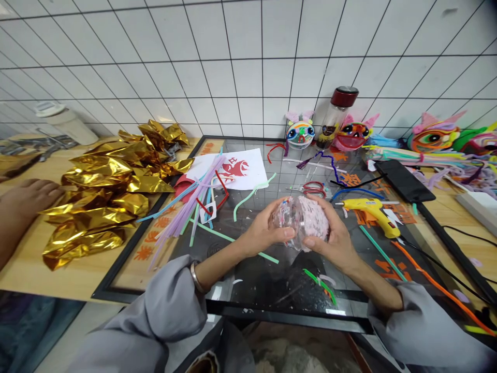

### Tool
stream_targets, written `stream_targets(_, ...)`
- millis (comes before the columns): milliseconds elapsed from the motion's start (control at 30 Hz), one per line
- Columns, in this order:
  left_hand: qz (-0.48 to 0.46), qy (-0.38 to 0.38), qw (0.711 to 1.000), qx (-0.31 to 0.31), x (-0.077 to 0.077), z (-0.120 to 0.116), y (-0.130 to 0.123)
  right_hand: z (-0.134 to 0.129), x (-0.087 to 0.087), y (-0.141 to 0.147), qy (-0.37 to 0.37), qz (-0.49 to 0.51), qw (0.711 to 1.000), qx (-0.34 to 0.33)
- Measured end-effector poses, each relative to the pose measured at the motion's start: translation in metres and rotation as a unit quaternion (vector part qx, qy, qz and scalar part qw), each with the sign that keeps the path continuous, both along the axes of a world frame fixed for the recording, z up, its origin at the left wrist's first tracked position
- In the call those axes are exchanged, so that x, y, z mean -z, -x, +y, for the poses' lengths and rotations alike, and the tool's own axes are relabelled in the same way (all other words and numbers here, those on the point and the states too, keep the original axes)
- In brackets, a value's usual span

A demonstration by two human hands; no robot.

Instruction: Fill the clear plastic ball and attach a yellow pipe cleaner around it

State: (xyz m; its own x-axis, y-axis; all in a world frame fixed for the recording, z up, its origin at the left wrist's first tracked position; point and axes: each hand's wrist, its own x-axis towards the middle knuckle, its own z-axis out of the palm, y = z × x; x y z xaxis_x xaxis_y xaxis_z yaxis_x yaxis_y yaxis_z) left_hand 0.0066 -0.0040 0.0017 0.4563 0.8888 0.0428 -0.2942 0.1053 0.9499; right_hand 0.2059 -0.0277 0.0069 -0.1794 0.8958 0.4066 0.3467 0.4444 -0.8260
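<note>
A rounded clear plastic shell is held over the dark glass board. Pale pink fuzzy material covers its right half, while the left half is mostly bare, with small red and blue bits showing. My left hand is closed around the bare side, thumb across the front. Around the pink side wraps my right hand, its thumb near the middle. Just behind the shell lie red-handled scissors. A yellow glue gun rests on the board to the right of my right hand.
Purple pipe cleaners overlap white paper on the left, beside crumpled gold foil. Another person's hand rests at the far left. A phone, a lidded bottle and several animal-face ornaments stand or lie toward the back right.
</note>
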Motion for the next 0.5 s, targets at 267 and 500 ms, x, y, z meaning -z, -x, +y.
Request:
stream_targets(267,0.005,-0.017,1.000,0.001,-0.0021,0.0015,-0.0017,0.0006,-0.0028,-0.0008,-0.065,-0.066,0.995,0.022)
stream_targets(500,0.022,-0.022,0.999,0.007,-0.0023,0.0013,-0.0020,-0.0008,0.0003,-0.0002,-0.063,-0.068,0.996,0.008)
